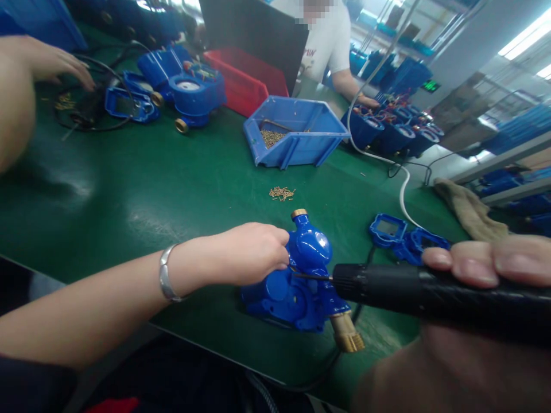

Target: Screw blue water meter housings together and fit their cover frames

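A blue water meter with brass threaded ends lies on the green table in front of me. My left hand, a silver bangle on its wrist, is closed at the meter's left side. Its fingertips meet the blue body, and what they pinch is hidden. Wrapped in my right hand is a black electric screwdriver, held level and pointing left. Its thin bit reaches over the meter, close to my left fingertips; whether it touches a screw I cannot tell.
A small heap of brass screws lies beyond the meter. Behind it stand a blue bin with screws and a red bin. Blue covers lie at right. A co-worker's hand is at far left; another person stands behind.
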Motion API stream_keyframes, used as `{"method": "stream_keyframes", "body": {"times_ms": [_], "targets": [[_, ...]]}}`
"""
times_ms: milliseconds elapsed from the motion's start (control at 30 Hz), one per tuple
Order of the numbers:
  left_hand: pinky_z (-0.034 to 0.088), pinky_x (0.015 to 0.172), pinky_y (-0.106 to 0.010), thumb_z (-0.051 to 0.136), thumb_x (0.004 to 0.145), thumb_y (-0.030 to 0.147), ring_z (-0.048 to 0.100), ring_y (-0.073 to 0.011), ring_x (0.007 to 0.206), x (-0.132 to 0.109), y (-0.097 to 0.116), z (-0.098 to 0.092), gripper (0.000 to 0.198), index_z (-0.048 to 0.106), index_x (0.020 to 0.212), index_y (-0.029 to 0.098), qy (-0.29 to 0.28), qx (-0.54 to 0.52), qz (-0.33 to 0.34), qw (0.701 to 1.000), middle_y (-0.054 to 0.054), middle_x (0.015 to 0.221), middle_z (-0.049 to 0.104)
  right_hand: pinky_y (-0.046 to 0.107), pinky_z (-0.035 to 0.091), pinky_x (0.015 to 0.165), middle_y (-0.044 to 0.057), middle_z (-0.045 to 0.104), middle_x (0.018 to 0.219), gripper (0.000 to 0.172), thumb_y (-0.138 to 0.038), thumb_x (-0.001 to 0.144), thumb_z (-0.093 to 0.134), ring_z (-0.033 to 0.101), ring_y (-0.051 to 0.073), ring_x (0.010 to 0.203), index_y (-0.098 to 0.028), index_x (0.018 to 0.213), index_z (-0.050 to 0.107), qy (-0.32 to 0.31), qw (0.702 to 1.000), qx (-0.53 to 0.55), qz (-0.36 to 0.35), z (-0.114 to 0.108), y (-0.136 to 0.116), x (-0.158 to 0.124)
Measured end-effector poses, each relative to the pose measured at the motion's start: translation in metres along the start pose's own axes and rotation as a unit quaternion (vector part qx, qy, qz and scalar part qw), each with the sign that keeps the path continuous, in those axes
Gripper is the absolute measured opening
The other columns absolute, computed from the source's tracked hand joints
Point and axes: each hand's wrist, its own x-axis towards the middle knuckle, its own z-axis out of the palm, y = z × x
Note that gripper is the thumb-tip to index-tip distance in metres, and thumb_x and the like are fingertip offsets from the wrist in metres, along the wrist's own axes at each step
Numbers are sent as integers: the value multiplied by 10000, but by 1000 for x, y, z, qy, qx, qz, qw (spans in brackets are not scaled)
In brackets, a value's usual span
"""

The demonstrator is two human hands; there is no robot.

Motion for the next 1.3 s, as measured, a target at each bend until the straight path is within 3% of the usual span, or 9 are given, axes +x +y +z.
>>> {"method": "stream_keyframes", "body": {"times_ms": [100,233,333,400,500,633,733,933,1300], "targets": [[446,598,-294,405,899,359,580,-203,702,-11,1,-2,316,656,1014,205,-9,74,15,997,-60,772,604,385,457,633,-17,424,637,265,-194,598,479,449,158,554,-242,821,613,69,995,78,-6,17,0,3],[463,586,-303,442,798,585,587,-223,704,-25,1,6,529,567,1188,251,8,82,-7,997,-82,830,602,365,468,596,-21,490,634,260,-199,625,503,480,151,542,-216,857,620,68,993,89,-27,26,6,4],[485,709,-368,484,743,639,585,-269,852,-31,2,21,623,556,1203,225,44,-15,-59,997,-124,981,591,343,465,595,-20,500,638,245,-181,637,517,485,146,559,-195,860,619,63,992,107,-23,27,8,5],[453,852,-415,542,707,640,539,-303,1030,-33,3,34,717,482,1265,195,95,-153,-147,973,-159,1193,520,343,468,607,-18,518,645,237,-156,652,513,496,148,572,-190,861,622,55,992,113,-28,28,8,6],[393,959,-444,590,682,611,473,-321,1174,-34,6,52,891,283,1378,147,85,-431,-274,856,-199,1338,433,352,478,637,-18,565,668,282,-124,676,518,526,153,584,-188,935,612,28,989,142,-18,29,8,7],[392,979,-429,642,700,487,484,-297,1199,-28,12,61,913,166,1412,172,30,-699,-267,662,-186,1372,436,331,470,634,-26,594,666,269,-65,693,536,561,151,593,-196,923,587,-4,985,170,30,33,11,7],[414,964,-424,691,683,380,544,-281,1134,-22,15,58,841,247,1372,194,50,-760,-241,602,-156,1331,495,320,476,638,-39,609,662,288,-48,689,560,575,146,595,-217,922,553,-33,982,174,66,38,16,7],[433,923,-452,731,601,293,564,-306,1079,-14,14,55,810,330,1286,135,53,-777,-237,581,-165,1221,566,404,478,870,-73,598,666,327,-62,629,608,582,124,648,-249,877,505,-161,952,189,178,43,31,8],[417,907,-440,700,559,309,564,-297,1025,-13,15,60,720,410,1197,146,85,-716,-280,634,-122,1144,602,389,405,996,-74,579,692,362,-25,642,625,575,102,671,-258,901,523,-193,941,211,180,39,40,4]]}}
